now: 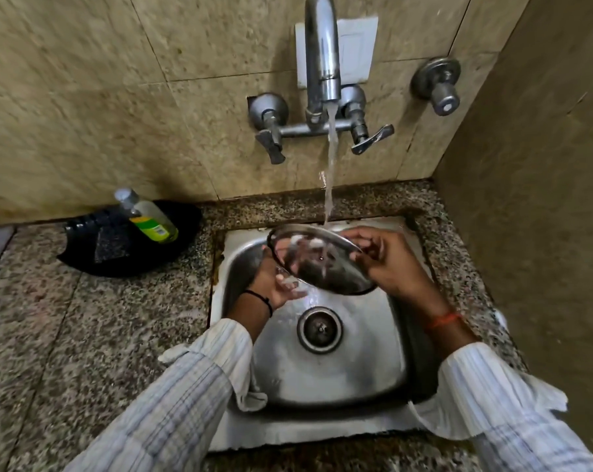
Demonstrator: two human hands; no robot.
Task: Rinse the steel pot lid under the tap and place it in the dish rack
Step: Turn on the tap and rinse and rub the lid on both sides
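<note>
With your left hand (pixel 281 284) under its near rim and your right hand (pixel 387 260) pinching the far edge, keep the steel pot lid (pixel 322 264) tilted over the sink (pixel 356 369), turning it so the tap (pixel 322 52) stream sweeps what seems the underside.

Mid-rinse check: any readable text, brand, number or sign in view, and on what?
None can be read.
Dish soap bottle in the black tray: it has a green and yellow label, but the print is too blurred to read.
Steel pot lid, tap, sink and white wall plate: no visible markings.
</note>
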